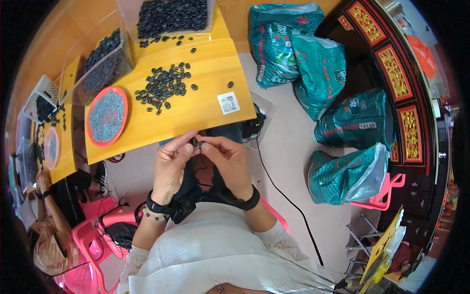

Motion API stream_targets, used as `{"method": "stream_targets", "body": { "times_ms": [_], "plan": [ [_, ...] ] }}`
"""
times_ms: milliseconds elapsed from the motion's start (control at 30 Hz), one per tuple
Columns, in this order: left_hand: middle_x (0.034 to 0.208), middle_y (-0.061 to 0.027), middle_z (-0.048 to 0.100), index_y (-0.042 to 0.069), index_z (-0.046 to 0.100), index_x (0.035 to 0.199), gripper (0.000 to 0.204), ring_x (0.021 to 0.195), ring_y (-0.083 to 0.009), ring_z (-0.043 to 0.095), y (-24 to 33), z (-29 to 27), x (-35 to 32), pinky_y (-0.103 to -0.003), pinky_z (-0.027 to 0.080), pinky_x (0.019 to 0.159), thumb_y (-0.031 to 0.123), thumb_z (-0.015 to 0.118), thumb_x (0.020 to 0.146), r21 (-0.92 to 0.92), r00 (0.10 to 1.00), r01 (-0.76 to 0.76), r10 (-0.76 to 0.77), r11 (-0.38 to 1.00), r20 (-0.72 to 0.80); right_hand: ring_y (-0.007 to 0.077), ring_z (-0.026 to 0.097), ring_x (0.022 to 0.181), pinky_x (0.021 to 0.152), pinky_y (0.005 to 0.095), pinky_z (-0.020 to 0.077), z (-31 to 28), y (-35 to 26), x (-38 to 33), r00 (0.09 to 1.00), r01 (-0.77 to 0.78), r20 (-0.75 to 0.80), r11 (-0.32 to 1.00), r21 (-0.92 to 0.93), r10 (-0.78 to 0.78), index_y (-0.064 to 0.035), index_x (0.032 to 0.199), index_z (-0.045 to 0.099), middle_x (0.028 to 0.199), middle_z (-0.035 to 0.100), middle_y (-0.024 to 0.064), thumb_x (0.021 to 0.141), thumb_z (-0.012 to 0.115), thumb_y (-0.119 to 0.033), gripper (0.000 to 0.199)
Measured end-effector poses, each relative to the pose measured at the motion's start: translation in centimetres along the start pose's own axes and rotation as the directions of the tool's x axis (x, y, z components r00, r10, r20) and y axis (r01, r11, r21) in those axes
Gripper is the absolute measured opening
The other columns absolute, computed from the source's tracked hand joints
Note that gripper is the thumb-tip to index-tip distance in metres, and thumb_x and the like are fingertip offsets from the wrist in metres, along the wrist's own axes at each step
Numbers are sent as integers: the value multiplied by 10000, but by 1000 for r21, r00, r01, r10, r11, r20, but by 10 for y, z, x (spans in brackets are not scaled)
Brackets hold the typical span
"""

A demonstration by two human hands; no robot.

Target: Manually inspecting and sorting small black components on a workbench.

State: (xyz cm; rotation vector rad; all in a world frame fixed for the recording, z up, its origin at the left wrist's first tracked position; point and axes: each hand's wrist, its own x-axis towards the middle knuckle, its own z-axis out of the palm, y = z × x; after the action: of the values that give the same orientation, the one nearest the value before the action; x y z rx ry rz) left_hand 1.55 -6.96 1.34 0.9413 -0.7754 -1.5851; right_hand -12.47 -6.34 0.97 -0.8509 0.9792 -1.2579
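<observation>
Both hands meet just off the near edge of the yellow counter [205, 105], over the lap. Left hand [171, 164] and right hand [227, 161] each pinch the same small black part [196, 143] between fingertips; both grips narrow, closed on it. Part is off the counter, held in the air between the hands.

On the counter: loose pile of black parts [164, 85] mid-surface, a few strays near it. Orange round tray [106, 116] of grey pieces at the left edge. White label [228, 103] near the near-right corner. Clear bin [171, 17] full of black parts at the far edge, second clear bin [103, 61] at the far-left corner.

Green sacks [313, 73] sit on the floor right of the counter. Black cable [281, 191] runs across the floor. Another person [49, 235] sits at the lower left on a pink chair [93, 245], by a second counter.
</observation>
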Motion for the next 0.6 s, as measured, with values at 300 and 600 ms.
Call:
{"method": "stream_targets", "body": {
  "times_ms": [300, 600],
  "plan": [
    [1077, -89, 634, -10, 590, 1183, 373, 930, -133, 601, 4, -1, -8, -250, 500, 818, -74, 622, 817, 116, 992, -119, 114, 986, 51, 88, 611, 850, 774, 216, 480, 0, -18, -6, 998, -37, 46, 999, 29, 35, 39, 1053, 636, 955, 668, 76, 889, 559, -17, 190],
    [974, -84, 648, 3, 680, 1022, 318, 768, -107, 574, 10, -3, -11, -220, 468, 705, -74, 696, 714, 528, 932, -343, 349, 777, 93, 59, 581, 805, 741, 193, 468, 1, -16, -9, 999, 45, -23, 995, -83, -47, 38, 1048, 627, 904, 650, 42, 864, 596, -4, 191]
  ]
}}
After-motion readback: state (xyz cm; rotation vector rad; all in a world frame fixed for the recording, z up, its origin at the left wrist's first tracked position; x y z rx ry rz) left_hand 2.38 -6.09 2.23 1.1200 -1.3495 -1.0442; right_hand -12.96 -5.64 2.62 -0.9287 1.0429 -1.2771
